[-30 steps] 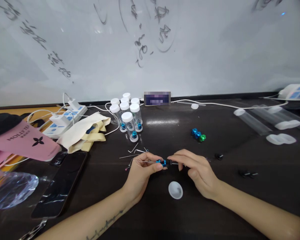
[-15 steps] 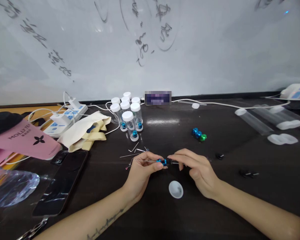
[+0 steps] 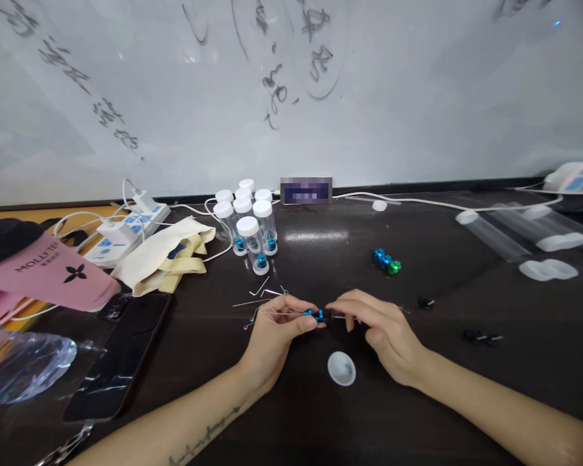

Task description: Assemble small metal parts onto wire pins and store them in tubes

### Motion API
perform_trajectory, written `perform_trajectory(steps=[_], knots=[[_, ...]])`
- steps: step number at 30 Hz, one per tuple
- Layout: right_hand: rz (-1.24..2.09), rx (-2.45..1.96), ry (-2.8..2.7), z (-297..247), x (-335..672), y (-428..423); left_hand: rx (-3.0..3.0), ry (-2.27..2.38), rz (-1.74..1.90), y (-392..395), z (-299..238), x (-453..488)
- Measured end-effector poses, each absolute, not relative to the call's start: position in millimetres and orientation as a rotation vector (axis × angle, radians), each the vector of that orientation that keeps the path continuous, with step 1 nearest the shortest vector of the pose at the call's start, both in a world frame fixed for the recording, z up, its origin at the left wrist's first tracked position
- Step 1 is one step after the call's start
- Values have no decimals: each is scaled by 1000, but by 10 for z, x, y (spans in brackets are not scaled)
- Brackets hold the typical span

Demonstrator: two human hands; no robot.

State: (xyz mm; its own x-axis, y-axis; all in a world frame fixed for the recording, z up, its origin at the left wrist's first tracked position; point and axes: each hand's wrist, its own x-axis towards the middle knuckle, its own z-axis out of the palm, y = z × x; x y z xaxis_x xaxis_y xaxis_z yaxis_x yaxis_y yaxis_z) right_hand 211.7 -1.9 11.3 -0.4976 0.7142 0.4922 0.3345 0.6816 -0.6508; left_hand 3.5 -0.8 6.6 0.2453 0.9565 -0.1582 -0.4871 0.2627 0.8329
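Between the thumb and fingers of my left hand (image 3: 276, 333) is a small blue metal part (image 3: 315, 315). A thin metal rod (image 3: 289, 313) reaches left from it, and a small black piece (image 3: 327, 314) sits at its right end. My right hand (image 3: 393, 333) hovers beside it with fingers stretched out and thumb apart; a fingertip is at the black piece, though I cannot tell whether it presses on it. Below the hands lies a white cap (image 3: 341, 369) with something small and dark inside. Several hex keys and thin pins (image 3: 260, 285) lie beyond my left hand.
Clear tubes with white caps (image 3: 248, 226) stand at the back. Blue and green parts (image 3: 383, 260) lie right of centre, black pieces (image 3: 480, 336) further right, empty tubes (image 3: 495, 236) beyond. On the left are a phone (image 3: 119, 356), cloth bag (image 3: 160, 252), power strip (image 3: 126, 236) and pink cup (image 3: 53, 265).
My right hand has shifted very slightly, with its fingers a little differently bent. My left hand and the blue part stay nearly where they were.
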Motion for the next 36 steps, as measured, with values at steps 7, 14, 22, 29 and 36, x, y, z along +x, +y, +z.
perform_trajectory(steps=[7,14,22,29,36], knots=[[626,-811,-2098,103,2123,-17,728,771,1123,-12,80,42],[666,-817,-2097,106,2116,-21,730,778,1125,-14,72,44],[687,-824,-2094,115,2120,-34,724,787,1119,-15,66,39],[651,-832,-2117,121,2116,-25,738,802,1113,-17,73,40],[605,-831,-2130,109,2117,-28,723,788,1111,-28,87,39]])
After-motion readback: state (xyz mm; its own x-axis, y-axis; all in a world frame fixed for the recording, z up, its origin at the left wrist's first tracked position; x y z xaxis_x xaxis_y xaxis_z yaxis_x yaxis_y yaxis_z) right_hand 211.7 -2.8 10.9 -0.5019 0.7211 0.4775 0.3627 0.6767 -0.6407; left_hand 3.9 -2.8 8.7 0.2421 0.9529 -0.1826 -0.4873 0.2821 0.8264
